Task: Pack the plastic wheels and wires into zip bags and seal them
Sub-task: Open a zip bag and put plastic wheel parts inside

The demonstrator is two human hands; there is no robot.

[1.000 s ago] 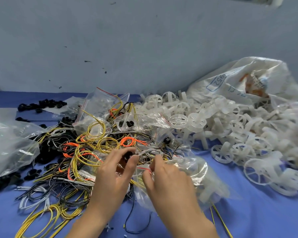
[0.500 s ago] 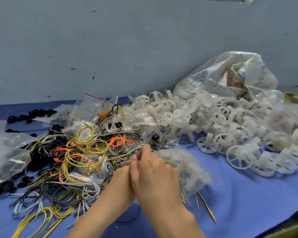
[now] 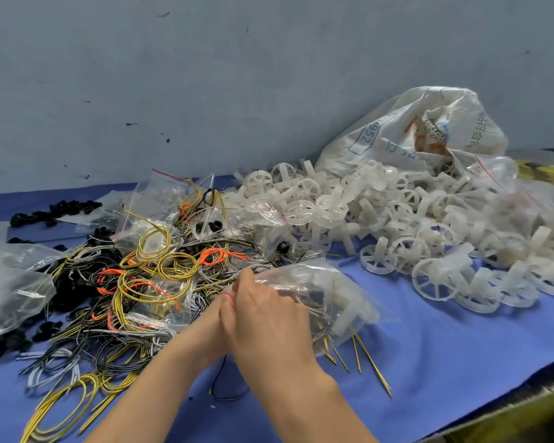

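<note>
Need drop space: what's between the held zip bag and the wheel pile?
Head view: only bare blue cloth between zip bag and wheel pile.

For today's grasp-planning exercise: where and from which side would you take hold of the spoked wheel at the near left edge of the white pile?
Probably pinch the spoked wheel by its near rim, from above and in front: it lies nearly flat, spoke gaps admit a fingertip, bare blue cloth fronts it, the pile crowds behind.
</note>
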